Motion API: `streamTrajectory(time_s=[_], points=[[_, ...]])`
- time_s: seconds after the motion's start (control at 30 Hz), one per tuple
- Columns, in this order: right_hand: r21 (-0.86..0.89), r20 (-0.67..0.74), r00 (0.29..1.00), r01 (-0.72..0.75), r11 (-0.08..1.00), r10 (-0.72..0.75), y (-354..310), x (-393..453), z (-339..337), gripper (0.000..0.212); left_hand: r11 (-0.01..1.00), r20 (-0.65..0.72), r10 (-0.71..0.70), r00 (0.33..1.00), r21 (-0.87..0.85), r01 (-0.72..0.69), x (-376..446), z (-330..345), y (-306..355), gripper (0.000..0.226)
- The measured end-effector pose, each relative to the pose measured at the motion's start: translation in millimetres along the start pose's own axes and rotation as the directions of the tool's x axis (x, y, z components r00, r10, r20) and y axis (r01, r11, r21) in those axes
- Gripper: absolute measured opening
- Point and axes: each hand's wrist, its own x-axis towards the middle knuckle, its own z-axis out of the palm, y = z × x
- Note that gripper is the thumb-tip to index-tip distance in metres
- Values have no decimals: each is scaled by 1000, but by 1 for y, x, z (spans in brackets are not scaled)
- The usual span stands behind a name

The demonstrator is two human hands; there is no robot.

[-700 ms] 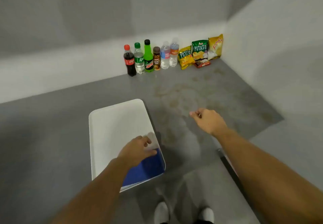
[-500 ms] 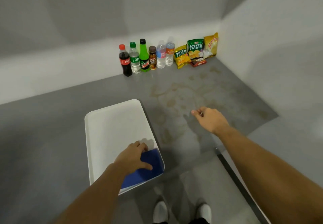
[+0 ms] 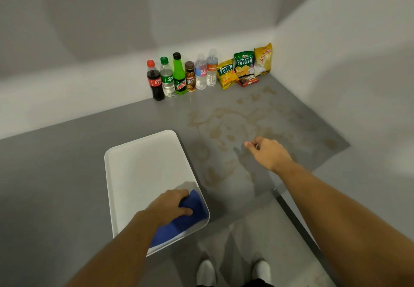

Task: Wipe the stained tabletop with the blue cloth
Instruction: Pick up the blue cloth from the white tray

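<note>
A blue cloth [image 3: 188, 219] lies in the near right corner of a white tray [image 3: 143, 168] on the grey tabletop [image 3: 67, 163]. My left hand [image 3: 170, 206] is on the cloth, fingers and thumb curled round a bunched fold of it. Brownish stains [image 3: 224, 127] spread over the tabletop right of the tray, up toward the back corner. My right hand [image 3: 268, 152] hovers over the stained patch, its fingers loosely curled and holding nothing.
Several drink bottles [image 3: 179, 76] and snack bags [image 3: 244, 67] stand in a row against the back wall. A side wall closes the right. The table's near edge [image 3: 291, 215] runs diagonally at the lower right, with the person's white shoes [image 3: 206, 273] below.
My left hand has slid down the tray onto the blue cloth and its fingers have curled round it, bunching the cloth. My right hand has stayed over the stains.
</note>
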Motion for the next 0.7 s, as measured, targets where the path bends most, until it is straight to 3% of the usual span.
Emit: streamTrajectory(time_s=[0.2, 0.37, 0.47, 0.6, 0.7], points=[[35, 20, 1000, 21, 999, -22, -1, -1, 6, 47, 997, -36, -48, 998, -55, 46, 2, -15, 3, 37], [108, 109, 993, 29, 994, -41, -5, -5, 19, 52, 954, -155, -88, 984, -298, 39, 12, -30, 24, 37], [164, 176, 983, 21, 986, -50, -11, -9, 33, 48, 936, -223, -81, 971, -352, -3, 19, -35, 43, 43], [330, 303, 952, -64, 942, -42, -24, -17, 56, 60, 920, -277, -67, 959, -389, -48, 31, -34, 74, 47], [520, 289, 957, -176, 836, 21, -33, -23, 66, 70, 893, -279, -107, 954, -449, -31, 41, -29, 91, 62]])
